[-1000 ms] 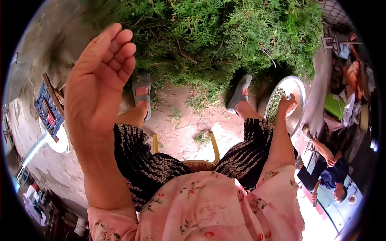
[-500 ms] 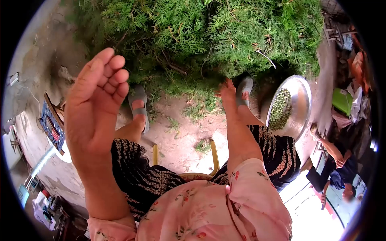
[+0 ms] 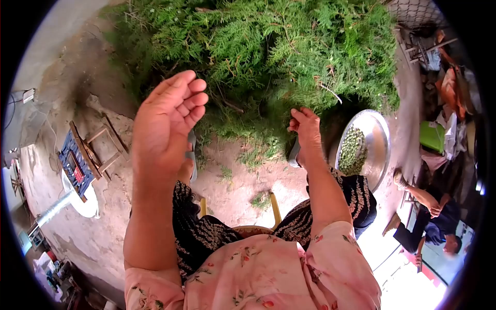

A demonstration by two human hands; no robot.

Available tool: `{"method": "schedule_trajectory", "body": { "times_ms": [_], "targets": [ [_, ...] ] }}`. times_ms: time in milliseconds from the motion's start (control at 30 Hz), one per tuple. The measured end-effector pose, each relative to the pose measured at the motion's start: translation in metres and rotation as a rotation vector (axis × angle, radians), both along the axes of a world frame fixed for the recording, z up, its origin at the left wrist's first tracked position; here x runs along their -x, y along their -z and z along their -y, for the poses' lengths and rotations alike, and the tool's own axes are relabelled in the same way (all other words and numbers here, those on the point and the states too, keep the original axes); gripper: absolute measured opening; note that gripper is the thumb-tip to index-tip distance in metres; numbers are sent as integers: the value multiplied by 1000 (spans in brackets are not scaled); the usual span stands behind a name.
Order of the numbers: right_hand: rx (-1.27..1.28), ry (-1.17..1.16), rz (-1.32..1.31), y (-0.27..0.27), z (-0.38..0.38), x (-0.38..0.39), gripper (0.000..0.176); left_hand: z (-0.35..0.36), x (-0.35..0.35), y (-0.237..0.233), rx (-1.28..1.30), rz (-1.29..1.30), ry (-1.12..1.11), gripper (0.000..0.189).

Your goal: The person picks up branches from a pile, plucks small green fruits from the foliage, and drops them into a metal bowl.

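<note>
My left hand point(image 3: 168, 111) is raised close to the camera, in front of the pile of green conifer branches point(image 3: 248, 51). Its fingers are curled and its thumb lies against the index finger; whether they pinch anything is hidden. My right hand point(image 3: 306, 126) is at the lower edge of the branches, thumb and fingers drawn together by the foliage. What is between its fingertips is too small to make out. To the right of that hand stands a wide metal basin point(image 3: 380, 147), with small green cones or fruits point(image 3: 353, 151) heaped along its left side.
Bits of greenery point(image 3: 261, 200) lie on the dirt floor point(image 3: 222, 194) between my feet. At left stand a small wooden-framed seat point(image 3: 77, 163) and a round white base point(image 3: 85, 201). Another person point(image 3: 436, 222) sits at right, below a green container point(image 3: 432, 136) and clutter.
My left hand has moved to the right across the view. My right hand has lifted clear of my shoe, with its fingers gathered. The whole view has shifted slightly.
</note>
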State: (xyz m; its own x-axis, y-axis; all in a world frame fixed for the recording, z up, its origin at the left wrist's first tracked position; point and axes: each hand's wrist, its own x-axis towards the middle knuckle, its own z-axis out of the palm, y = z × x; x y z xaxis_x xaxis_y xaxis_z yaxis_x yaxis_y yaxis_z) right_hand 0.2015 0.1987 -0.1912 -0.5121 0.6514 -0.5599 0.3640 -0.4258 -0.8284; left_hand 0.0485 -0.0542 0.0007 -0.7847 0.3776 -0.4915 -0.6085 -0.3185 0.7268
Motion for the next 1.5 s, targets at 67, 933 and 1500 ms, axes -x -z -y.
{"method": "schedule_trajectory", "body": {
  "times_ms": [67,933,1500],
  "targets": [
    [41,13,-146,-38,0,16,17,3,-2,0,-13,23,-5,20],
    [712,-209,-651,-165,126,77,25,-31,-11,6,-472,2,14,32],
    [-943,-1319,-166,-145,110,30,17,-16,7,5,-346,-84,-108,11]
  ]
}}
